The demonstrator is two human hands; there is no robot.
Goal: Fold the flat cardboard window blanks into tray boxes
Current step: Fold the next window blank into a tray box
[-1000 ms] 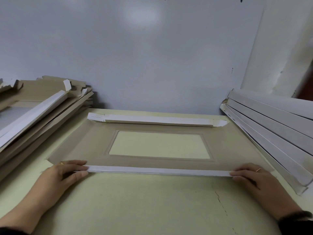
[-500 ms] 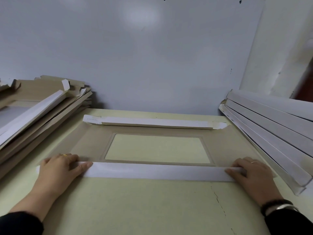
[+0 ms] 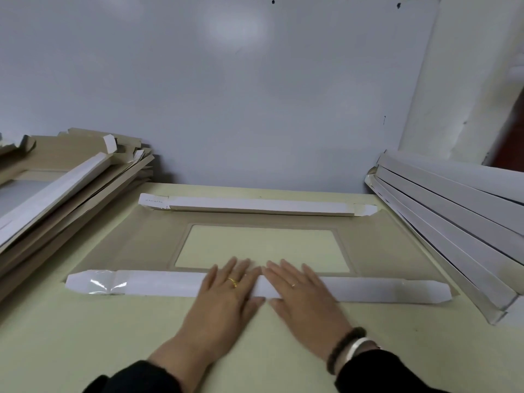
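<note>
I find both hands flat and holding nothing: my left hand and right hand press side by side, fingers straight, on the middle of the near flap of the window blank, which lies on the table. To crease it well, I judge the palms should bear down evenly and work outward toward both unpressed ends. The far flap is already folded over.

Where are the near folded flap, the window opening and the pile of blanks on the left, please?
near folded flap (image 3: 158, 286), head view, white face left of the hands.
window opening (image 3: 263, 245), head view, centre of the cut-out.
pile of blanks (image 3: 56, 188), head view, top sheet's white strip.
</note>
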